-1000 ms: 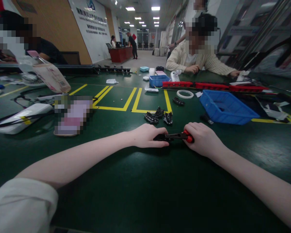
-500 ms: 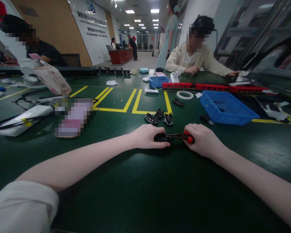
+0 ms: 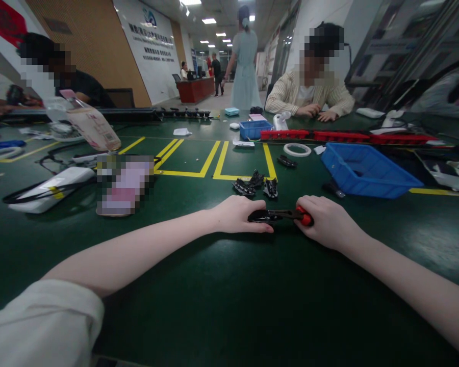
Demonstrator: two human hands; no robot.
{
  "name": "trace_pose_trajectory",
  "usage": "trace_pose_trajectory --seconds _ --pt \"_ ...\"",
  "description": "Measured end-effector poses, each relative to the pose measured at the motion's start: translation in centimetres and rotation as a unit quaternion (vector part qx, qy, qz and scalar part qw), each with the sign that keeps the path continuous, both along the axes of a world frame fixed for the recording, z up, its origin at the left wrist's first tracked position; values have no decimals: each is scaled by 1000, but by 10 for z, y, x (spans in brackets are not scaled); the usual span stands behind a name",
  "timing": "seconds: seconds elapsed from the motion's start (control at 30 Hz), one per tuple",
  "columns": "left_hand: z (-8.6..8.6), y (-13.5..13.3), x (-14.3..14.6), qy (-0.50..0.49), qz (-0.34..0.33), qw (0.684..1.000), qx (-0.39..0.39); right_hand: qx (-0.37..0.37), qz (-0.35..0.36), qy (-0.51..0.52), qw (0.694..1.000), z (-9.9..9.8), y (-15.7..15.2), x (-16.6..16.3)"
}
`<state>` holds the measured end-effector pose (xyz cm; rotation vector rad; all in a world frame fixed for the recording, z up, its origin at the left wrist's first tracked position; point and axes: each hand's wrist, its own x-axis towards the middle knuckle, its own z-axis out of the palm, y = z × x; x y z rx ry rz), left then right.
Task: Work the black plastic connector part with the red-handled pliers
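Observation:
Above the green table, my left hand [image 3: 235, 213] is closed around a small black plastic part [image 3: 263, 216], its thumb over the top edge. My right hand [image 3: 326, 220] grips pliers with red handles [image 3: 305, 216]. The dark jaws of the pliers reach left to the black part and seem to touch it; their exact bite is too small to make out. Just beyond my hands lie several similar black parts [image 3: 257, 178] in a loose cluster. Another black piece [image 3: 286, 161] rests farther back to the right.
A blue bin [image 3: 371, 171] stands at the right, with a roll of tape [image 3: 297, 150] and a red strip [image 3: 340, 136] behind. To the left are a phone [image 3: 124, 186], a white device with a strap [image 3: 51, 189] and a tilted bottle [image 3: 94, 125]. A co-worker [image 3: 309, 97] sits opposite.
My hands keep the same hold on the part and pliers. The view has shifted slightly. Across the table, the co-worker's outstretched hand has drawn in; a standing person has moved left.

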<state>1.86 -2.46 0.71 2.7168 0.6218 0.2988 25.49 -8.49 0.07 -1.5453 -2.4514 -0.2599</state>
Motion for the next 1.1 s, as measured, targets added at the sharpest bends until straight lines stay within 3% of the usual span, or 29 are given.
trace_pose_trajectory --seconds 0.23,0.43,1.1 --pt "3 2 -5 -21 -44 998 -36 1 -1 -8 1000 0 0 0" --pt "2 5 -6 -22 -36 998 -53 18 -6 -15 1000 -1 0 0" --pt "0 1 0 16 -15 999 37 110 31 -77 991 -2 -2 1"
